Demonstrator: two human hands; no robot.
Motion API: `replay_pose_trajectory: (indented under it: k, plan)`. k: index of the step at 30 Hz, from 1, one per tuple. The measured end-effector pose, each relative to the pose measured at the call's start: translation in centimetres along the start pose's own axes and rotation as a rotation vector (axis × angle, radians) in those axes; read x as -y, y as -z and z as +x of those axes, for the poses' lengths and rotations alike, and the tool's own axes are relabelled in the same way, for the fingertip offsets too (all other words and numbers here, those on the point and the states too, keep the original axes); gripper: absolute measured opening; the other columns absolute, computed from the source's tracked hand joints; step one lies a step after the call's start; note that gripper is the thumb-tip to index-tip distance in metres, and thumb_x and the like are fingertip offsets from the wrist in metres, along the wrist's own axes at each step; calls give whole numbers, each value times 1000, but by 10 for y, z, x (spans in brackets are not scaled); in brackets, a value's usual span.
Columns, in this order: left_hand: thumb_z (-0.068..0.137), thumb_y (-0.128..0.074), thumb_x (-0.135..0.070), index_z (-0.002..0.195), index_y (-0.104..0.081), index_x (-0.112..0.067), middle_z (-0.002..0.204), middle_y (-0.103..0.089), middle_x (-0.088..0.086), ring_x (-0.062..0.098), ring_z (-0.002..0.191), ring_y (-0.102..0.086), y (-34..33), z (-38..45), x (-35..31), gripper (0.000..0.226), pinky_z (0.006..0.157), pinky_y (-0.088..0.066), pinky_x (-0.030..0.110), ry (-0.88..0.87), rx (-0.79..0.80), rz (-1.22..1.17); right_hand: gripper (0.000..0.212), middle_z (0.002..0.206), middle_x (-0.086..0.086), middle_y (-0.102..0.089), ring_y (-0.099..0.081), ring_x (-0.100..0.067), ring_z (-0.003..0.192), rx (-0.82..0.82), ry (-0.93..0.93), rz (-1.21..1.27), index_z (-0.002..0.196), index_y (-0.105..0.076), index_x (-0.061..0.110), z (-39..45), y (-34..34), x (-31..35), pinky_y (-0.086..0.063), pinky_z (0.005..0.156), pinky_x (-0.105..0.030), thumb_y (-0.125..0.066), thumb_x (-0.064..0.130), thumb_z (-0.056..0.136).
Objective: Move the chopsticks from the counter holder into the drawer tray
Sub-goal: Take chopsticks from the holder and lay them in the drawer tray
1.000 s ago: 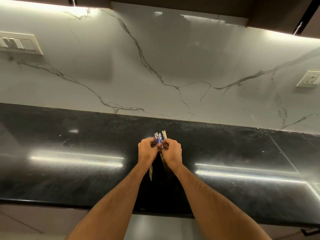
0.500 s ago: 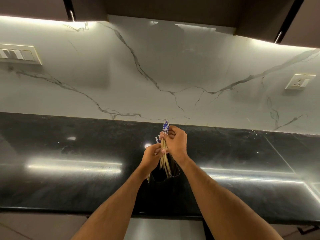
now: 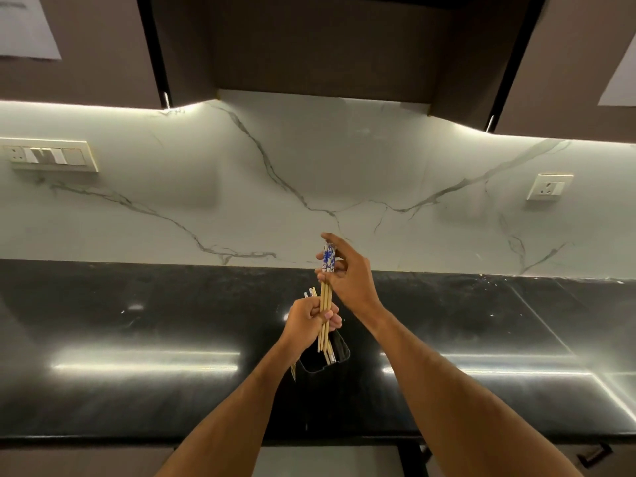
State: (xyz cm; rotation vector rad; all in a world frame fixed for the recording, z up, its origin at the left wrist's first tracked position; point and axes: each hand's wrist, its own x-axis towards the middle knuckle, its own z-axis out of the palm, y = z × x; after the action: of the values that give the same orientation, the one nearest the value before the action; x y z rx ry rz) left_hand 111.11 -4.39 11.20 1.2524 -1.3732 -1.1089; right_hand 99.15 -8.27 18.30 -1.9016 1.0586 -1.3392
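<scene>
Black polished surface (image 3: 137,390) runs under a white marble backsplash (image 3: 344,160). Over its near middle, the right hand (image 3: 347,275) has its fingers (image 3: 327,268) pinching the blue-patterned tops of a bundle of chopsticks (image 3: 325,304), held upright. Just below, the left hand (image 3: 308,320) is curled round more chopsticks, gripping them. Beneath both sits the dark holder (image 3: 339,352), with a few sticks in it. Switch plates are on the wall far left and far right.

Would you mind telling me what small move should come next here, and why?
Probably lift the right hand a little higher: the chopsticks it pinches reach down to the holder, with their tips at its mouth, and pass through the left hand.
</scene>
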Motion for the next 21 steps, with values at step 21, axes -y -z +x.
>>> replay_pose_trajectory:
  k: [21]
  plan:
    - [99, -54, 2, 107, -69, -2, 92, -78, 12, 24, 89, -77, 16, -62, -16, 18, 91, -60, 45, 21, 136, 30, 60, 107, -8, -71, -77, -15, 82, -85, -101, 34, 136, -58, 10, -48, 7, 42, -64, 80, -32, -74, -11, 82]
